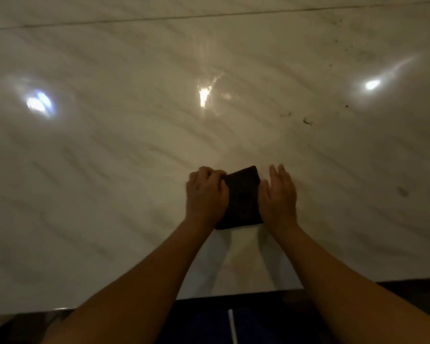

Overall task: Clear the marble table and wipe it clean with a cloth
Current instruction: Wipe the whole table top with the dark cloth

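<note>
Dark folded cloth (242, 197) flat on marble desk (109, 170), long axis pointing away from the body. Left grip (205, 192) curled over cloth's left edge, holding it. Right grip (279, 192) straight-fingered, empty, just beside cloth's right edge. Dark specks (307, 121) well beyond cloth, far-right; probably the next stretch to wipe, right grip nearer.

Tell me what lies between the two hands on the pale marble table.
In the head view, a dark, folded rectangular cloth lies there; the left hand grips its edge, the right hand is open beside it.
</note>
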